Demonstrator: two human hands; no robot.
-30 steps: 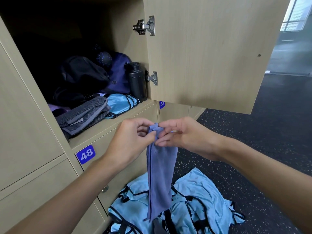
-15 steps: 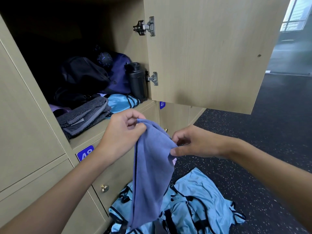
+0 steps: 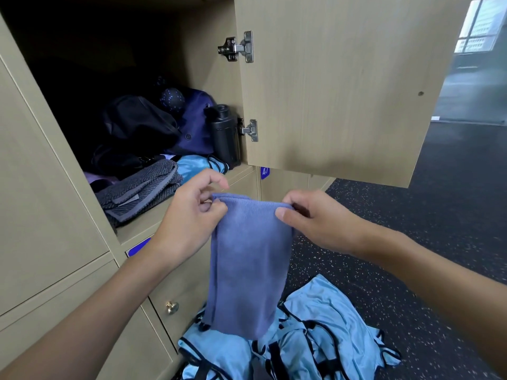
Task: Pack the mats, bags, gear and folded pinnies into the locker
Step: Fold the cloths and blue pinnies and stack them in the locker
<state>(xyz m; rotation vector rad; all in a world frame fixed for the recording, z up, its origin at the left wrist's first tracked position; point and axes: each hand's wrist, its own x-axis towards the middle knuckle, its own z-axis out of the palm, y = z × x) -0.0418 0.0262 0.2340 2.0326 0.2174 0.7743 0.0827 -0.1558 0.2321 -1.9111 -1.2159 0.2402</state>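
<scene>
The speckled dark floor runs beside pale wooden lockers. The back of the open locker is too dark to read, its black and navy bags blurring together, and the left forearm covers most of a blue number plate. Half a second ago the purple cloth hung bunched from the left hand. Now it hangs spread flat before the locker, above the light-blue pinnies heaped on the floor. The left hand and right hand each pinch an upper corner between thumb and curled fingers.
</scene>
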